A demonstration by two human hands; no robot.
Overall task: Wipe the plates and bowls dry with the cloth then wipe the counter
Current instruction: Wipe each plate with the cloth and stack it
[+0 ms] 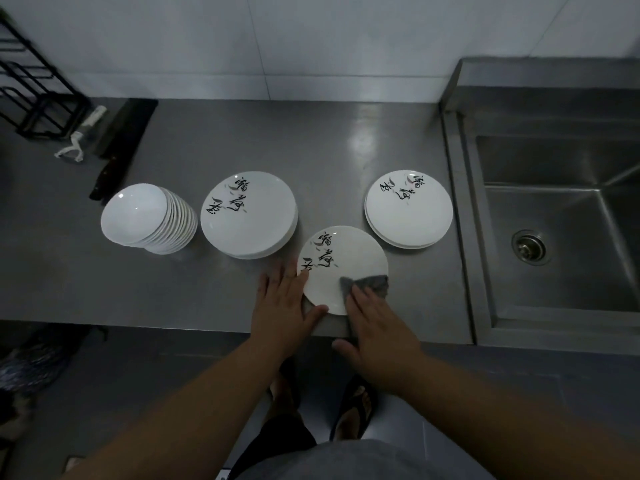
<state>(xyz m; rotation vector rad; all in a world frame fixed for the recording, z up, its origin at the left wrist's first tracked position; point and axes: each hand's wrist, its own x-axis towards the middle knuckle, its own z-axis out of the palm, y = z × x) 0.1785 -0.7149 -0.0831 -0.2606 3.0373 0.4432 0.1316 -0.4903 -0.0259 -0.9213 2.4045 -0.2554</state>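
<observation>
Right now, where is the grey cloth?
In the head view, the grey cloth lies on the near plate's right edge, under the right hand, at the counter's front edge.

White plate [343,263] w/ black script flat at worktop [194,292] front edge, grey cloth [365,284] on it; plate stacks [248,213] [408,207] behind, bowl stack [149,218] far left.

Knife [117,147], peeler [74,150], black rack [31,98] — far left; sink [554,220] right.
</observation>
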